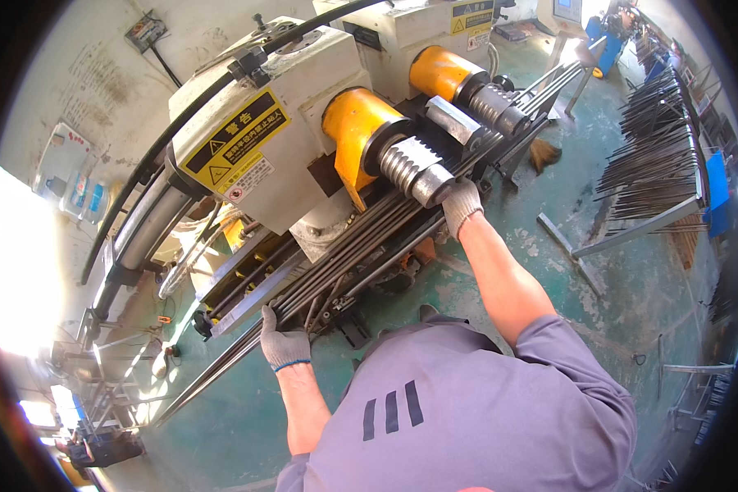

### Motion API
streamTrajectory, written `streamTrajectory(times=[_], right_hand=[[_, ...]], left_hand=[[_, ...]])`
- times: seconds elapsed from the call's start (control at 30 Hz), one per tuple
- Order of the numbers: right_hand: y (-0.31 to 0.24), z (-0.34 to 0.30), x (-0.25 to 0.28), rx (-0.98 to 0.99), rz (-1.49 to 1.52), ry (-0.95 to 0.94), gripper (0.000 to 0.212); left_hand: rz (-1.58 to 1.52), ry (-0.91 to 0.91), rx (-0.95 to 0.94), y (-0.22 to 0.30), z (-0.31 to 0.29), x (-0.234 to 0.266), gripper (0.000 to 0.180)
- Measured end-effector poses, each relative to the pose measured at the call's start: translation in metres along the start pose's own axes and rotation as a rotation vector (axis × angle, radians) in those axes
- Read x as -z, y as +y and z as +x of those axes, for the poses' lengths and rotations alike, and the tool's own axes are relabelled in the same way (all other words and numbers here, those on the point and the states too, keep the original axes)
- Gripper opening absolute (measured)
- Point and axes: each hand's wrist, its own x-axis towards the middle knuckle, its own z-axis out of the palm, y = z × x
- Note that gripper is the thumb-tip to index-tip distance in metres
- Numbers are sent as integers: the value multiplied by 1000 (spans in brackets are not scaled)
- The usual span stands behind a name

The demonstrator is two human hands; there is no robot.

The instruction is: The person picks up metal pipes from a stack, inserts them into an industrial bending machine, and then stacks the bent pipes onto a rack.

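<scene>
I have the long metal rods lying slantwise along the front of the machine, below the thick threaded shaft — that much looks done. My left hand is half curled at the rods, thumb up, and my right hand is by the shaft's end; hidden fingertips leave me unable to tell either grip. I judge the handling unfinished — how much remains, I can't say.

Green floor, grubby pale wall
</scene>
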Motion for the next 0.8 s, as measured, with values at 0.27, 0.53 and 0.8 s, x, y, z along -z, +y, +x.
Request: streamTrajectory(times=[0.27, 0.53, 0.8], right_hand=[[19, 36, -2, -371, 482, -63, 43], [28, 2, -1, 824, -1426, 95, 29], [-15, -16, 1, 215, -223, 119, 29]], left_hand=[[-46, -92, -167, 41, 31, 48, 34], [-17, -70, -77, -17, 28, 9, 37], [-41, -239, -128, 3, 35, 22, 32]])
